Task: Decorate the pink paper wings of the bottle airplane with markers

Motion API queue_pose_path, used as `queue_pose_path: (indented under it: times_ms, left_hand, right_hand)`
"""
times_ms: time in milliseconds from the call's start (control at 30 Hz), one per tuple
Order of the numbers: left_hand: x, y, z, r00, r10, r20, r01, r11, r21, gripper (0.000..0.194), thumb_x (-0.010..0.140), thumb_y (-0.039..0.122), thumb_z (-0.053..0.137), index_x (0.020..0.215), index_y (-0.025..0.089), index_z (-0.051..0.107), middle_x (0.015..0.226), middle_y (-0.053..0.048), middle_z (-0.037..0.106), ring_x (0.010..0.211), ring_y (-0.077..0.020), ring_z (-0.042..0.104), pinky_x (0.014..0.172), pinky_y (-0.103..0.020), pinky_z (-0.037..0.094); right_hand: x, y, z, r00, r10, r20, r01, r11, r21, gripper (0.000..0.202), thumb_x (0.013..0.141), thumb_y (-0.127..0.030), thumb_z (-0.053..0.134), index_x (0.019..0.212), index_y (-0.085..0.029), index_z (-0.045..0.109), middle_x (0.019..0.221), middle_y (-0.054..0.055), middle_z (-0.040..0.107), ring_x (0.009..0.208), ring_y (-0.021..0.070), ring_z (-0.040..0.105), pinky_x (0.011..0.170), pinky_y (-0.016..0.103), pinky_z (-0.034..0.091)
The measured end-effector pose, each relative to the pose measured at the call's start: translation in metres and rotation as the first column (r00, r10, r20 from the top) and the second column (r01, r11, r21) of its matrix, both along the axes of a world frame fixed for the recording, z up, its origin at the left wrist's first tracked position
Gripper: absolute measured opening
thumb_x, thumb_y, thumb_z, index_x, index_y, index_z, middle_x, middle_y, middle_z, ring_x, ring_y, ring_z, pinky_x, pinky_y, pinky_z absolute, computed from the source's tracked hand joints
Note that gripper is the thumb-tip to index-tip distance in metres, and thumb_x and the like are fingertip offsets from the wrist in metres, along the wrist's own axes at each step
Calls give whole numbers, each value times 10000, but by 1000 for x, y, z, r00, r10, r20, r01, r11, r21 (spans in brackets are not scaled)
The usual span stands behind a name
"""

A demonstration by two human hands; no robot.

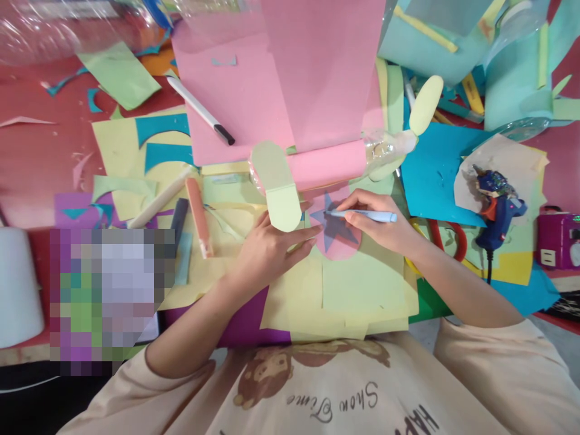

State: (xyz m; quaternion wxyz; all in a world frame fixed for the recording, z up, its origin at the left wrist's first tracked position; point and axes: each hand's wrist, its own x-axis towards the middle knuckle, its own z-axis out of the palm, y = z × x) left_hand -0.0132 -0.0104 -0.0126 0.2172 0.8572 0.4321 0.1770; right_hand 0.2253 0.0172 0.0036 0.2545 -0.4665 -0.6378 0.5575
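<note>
- Right hand point(389, 232) was closed in a writing grip on a pale blue pen point(371, 215), thumb and forefinger pinching the barrel; tip pointed left, set on the star.
- Left hand point(270, 249) was loosely open, fingers stretched and a little apart, fingertips at the left edge of the circle; nothing was gripped that I could see, though part of the hand was hidden.
- Star point(338, 229), dark grey-blue, lay flat on the pink circle point(347, 249), between the two hands.
- Green sheet point(362, 284) lay under the circle, running toward the wearer from the right hand's fingers.
- Bottle point(328, 166), wrapped in pink, lay on its side just beyond both hands; its pale tab point(283, 208) hung over the left hand's fingers. Pale oval point(427, 106) stood out from the neck end, beyond the right hand.
- Left of the left hand: orange stick point(198, 214) nearest, then dark stick point(178, 220), then cream stick point(159, 197).
- White marker point(194, 106) lay farther beyond the left hand, on a large pink sheet point(235, 84).
- Right of the right hand: a red loop point(461, 243) close by, then glue gun point(498, 211), then purple box point(559, 241), well apart.
- Blue sheet point(423, 175) lay beyond the right hand.
- Red table point(27, 157) showed far left of the left hand.
</note>
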Motion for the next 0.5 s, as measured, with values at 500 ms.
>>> queue_pose_path:
  times_ms: [500]
  left_hand:
    - [0,1,1,1000,1,3,-1,1000,4,247,923,277,531,1092,276,710,1372,-82,570,1207,-265,582,990,-472,501]
  right_hand:
    - [1,0,-1,1000,5,-10,-5,1000,20,184,894,-326,574,909,-150,625,769,17,615,633,104,518,569,220,380]
